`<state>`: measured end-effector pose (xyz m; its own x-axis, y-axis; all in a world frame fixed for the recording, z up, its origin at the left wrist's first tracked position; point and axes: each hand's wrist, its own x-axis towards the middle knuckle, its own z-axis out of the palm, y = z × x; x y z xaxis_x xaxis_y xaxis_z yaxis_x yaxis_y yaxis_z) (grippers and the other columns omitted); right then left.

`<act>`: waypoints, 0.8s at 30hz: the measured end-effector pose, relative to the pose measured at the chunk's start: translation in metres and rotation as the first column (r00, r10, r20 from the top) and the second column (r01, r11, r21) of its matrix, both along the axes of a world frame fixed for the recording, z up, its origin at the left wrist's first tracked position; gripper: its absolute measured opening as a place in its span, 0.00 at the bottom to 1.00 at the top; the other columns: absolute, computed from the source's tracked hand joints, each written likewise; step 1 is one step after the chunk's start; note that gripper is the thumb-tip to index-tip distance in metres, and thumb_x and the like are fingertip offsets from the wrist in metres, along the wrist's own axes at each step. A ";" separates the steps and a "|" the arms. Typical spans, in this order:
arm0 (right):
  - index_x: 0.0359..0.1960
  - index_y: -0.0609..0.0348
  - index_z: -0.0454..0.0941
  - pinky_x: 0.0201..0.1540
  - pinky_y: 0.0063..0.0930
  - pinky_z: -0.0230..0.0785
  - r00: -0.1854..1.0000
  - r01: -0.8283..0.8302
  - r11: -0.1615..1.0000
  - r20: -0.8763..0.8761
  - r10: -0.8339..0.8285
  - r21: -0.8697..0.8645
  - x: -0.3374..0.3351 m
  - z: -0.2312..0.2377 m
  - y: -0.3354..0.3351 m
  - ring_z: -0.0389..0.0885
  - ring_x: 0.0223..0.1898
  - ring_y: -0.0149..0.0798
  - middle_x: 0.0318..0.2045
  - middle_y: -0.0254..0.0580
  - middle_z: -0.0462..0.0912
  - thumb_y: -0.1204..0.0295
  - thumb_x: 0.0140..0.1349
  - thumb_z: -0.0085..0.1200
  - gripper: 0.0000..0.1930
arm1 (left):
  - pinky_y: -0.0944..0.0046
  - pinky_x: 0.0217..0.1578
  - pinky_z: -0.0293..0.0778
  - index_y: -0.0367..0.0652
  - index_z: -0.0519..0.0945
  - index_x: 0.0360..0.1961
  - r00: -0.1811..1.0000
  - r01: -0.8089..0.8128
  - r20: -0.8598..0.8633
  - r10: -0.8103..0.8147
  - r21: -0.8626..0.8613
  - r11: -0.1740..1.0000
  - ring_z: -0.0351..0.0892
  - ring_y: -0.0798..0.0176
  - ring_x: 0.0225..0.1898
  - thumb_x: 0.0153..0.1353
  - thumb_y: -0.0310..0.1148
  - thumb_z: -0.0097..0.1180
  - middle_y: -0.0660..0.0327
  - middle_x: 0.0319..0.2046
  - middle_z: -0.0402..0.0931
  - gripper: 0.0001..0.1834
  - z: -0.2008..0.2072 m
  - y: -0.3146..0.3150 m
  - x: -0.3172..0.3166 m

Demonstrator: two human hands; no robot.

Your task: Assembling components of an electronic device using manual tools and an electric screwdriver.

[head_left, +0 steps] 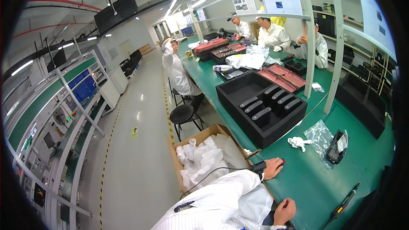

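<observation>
My left hand (272, 169) rests on the green table with its fingers closed around a small dark red thing (283, 162). A black strap with a cable is on that wrist. My right hand (284, 212) is curled at the near table edge; its palm is hidden, so I cannot make out whether anything is inside. Beyond my hands lie a crumpled white glove or cloth (299, 143), a clear plastic bag (318, 136) and a black handheld device (336, 149). A black and red pen-shaped electric screwdriver (344, 206) lies to the right of my right hand.
A big black foam tray (272, 128) with grey-topped parts stands ahead. An open carton (174, 155) of white wrapping sits left of the table. White posts (335, 59) rise from the table. Several people in white work at the far end. A black stool (182, 113) stands in the aisle.
</observation>
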<state>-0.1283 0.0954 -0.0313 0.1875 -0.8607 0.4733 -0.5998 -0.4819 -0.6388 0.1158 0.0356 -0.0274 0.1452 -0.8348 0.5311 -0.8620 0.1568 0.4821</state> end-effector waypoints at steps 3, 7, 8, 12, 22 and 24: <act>0.32 0.60 0.75 0.32 0.42 0.64 1.000 -0.020 1.000 -0.024 0.020 0.013 0.004 0.003 0.000 0.74 0.27 0.48 0.25 0.42 0.75 0.74 0.62 0.53 0.03 | 0.51 0.34 0.71 0.41 0.73 0.42 1.000 -0.028 -0.006 0.028 -0.016 0.999 0.76 0.46 0.36 0.61 0.35 0.57 0.53 0.36 0.74 0.12 0.000 0.002 0.003; 0.33 0.60 0.75 0.32 0.42 0.63 0.999 -0.013 1.000 -0.049 0.013 -0.007 0.005 0.002 0.000 0.74 0.27 0.48 0.25 0.42 0.75 0.73 0.62 0.53 0.04 | 0.51 0.34 0.71 0.42 0.72 0.42 1.000 -0.011 -0.007 0.011 0.001 1.000 0.76 0.46 0.37 0.61 0.35 0.57 0.54 0.36 0.73 0.12 0.000 0.000 0.003; 0.33 0.60 0.76 0.32 0.42 0.64 0.997 0.011 1.000 -0.076 -0.010 0.017 0.004 0.000 -0.001 0.74 0.27 0.48 0.25 0.42 0.75 0.73 0.62 0.53 0.04 | 0.51 0.34 0.71 0.42 0.72 0.42 1.000 -0.011 -0.009 0.011 0.001 1.000 0.76 0.46 0.37 0.61 0.35 0.57 0.54 0.36 0.73 0.12 0.001 0.000 0.003; 0.33 0.60 0.76 0.33 0.42 0.64 0.997 0.040 0.999 -0.065 -0.039 0.016 0.005 -0.003 -0.002 0.74 0.27 0.47 0.25 0.42 0.76 0.72 0.63 0.52 0.05 | 0.51 0.35 0.71 0.42 0.72 0.42 0.999 -0.002 -0.037 0.004 0.038 0.999 0.76 0.47 0.38 0.61 0.35 0.57 0.54 0.36 0.74 0.12 -0.002 0.000 0.004; 0.34 0.60 0.76 0.32 0.43 0.66 0.980 0.145 0.989 -0.135 -0.149 -0.033 0.016 -0.004 -0.004 0.75 0.27 0.48 0.24 0.43 0.76 0.71 0.63 0.52 0.06 | 0.52 0.36 0.72 0.42 0.73 0.43 0.989 0.044 -0.136 -0.049 -0.037 0.998 0.77 0.47 0.39 0.61 0.36 0.58 0.55 0.38 0.76 0.14 -0.017 -0.005 0.006; 0.33 0.61 0.77 0.30 0.37 0.66 0.963 0.184 0.981 -0.186 -0.194 -0.069 0.017 -0.005 -0.005 0.75 0.24 0.42 0.23 0.41 0.77 0.72 0.64 0.52 0.06 | 0.52 0.36 0.72 0.42 0.74 0.43 0.985 0.050 -0.166 -0.053 -0.019 0.999 0.78 0.47 0.39 0.62 0.37 0.58 0.54 0.37 0.77 0.13 -0.019 -0.008 0.006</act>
